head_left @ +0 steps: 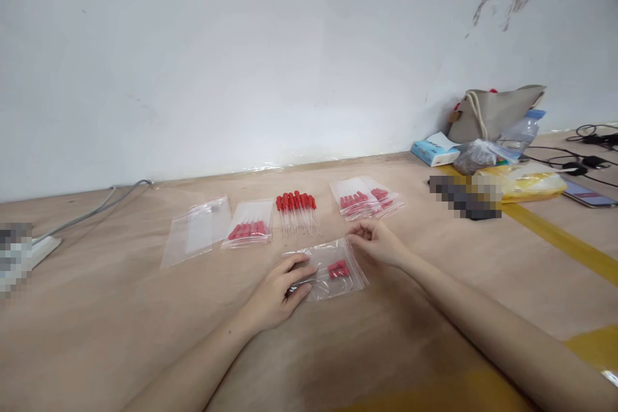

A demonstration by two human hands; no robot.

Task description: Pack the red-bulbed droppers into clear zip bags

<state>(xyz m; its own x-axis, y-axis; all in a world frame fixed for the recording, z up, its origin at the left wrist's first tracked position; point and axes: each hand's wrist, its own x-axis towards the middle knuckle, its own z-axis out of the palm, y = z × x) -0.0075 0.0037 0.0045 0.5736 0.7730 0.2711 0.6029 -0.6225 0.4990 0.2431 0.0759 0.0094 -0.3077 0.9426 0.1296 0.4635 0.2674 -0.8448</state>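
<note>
Lying on the table (120,309), the clear bag (331,288) of red-tipped droppers (338,269) could skid or crease if the left hand (277,290), spread over it, pressed too lightly while the right hand (375,242), fingertips bunched at its zip corner, grip unclear, tugged unevenly.
</note>
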